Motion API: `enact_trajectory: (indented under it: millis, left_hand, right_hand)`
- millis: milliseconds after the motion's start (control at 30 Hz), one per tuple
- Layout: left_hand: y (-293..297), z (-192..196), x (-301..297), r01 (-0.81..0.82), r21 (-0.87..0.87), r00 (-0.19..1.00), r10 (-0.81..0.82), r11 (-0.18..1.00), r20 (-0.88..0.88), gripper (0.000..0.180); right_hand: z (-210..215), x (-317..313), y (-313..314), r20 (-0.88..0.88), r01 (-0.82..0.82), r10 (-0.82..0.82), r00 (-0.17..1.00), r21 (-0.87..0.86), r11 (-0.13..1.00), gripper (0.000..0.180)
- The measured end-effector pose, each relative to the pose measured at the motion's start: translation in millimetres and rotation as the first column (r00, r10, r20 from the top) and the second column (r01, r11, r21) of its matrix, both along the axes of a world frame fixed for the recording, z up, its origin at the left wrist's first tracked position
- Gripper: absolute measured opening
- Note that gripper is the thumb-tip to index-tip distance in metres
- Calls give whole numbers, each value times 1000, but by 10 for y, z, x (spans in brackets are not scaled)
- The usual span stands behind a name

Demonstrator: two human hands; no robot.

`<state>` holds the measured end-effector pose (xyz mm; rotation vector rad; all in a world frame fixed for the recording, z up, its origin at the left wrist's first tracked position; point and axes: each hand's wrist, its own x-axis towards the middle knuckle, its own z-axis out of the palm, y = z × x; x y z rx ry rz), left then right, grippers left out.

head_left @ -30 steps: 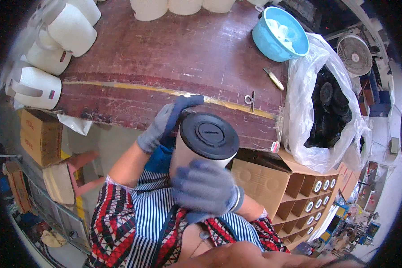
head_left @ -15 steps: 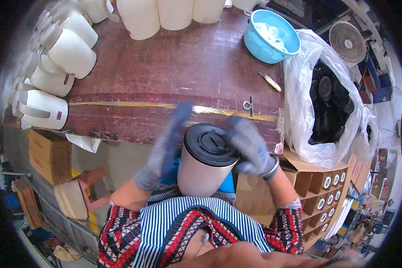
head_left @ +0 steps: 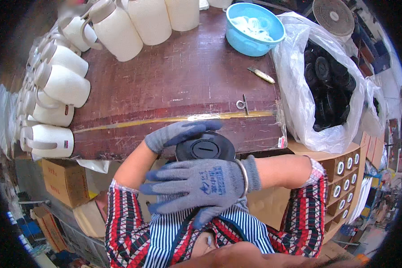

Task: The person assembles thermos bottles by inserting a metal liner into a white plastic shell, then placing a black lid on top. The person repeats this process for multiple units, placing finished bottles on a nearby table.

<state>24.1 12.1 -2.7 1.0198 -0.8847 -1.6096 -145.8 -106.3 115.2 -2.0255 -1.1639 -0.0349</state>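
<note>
A cylindrical pot with a round black lid (head_left: 206, 147) stands upright against my striped apron, just below the table's near edge. My left hand (head_left: 183, 133), in a grey-blue glove, lies along the lid's far left rim with its fingers stretched out. In front of the pot, my right hand (head_left: 196, 184) spreads its gloved fingers flat, back of the hand upward. It covers the pot's body and the near part of the lid; whether its palm touches the pot is hidden. A metal bangle circles the right wrist.
White handled jugs (head_left: 67, 85) line the table's left and far sides. To the right are a blue basin (head_left: 236, 40) of clear rings, a cutter (head_left: 261, 75), a small ring with a rod (head_left: 241, 105), a bag of black parts (head_left: 292, 89) and a partitioned carton (head_left: 330, 178).
My right hand has moved left and nearer, from the lid's right side to across the pot's front. My left hand has come to the lid's far rim. The view has shifted slightly.
</note>
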Motion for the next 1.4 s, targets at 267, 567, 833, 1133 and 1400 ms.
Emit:
enact_trajectory:
  millis: [267, 567, 833, 1133, 1400]
  left_hand:
    - [-457, 160, -60, 220, -104, 920, -171, 970, 353, 51]
    - [-160, 448, -88, -50, 61, 975, 62, 997, -215, 55]
    - [-346, 297, -166, 141, 25, 978, -143, 990, 152, 47]
    - [-72, 526, -140, 0, -1, 1000, 0, 1000, -8, 59]
    - [47, 316, -154, 27, -202, 936, 46, 979, 349, 53]
  right_hand:
    - [-196, 213, 336, -1, -195, 199, 980, 205, 959, 77]
    - [-445, 141, -36, -100, 153, -148, 984, 44, 987, 81]
    - [-299, 106, 128, -108, -78, 83, 991, 48, 996, 82]
    - [-432, 177, 100, -2, 49, -49, 999, 6, 999, 86]
    - [-395, 43, 2, 122, -42, 54, 991, -97, 994, 92]
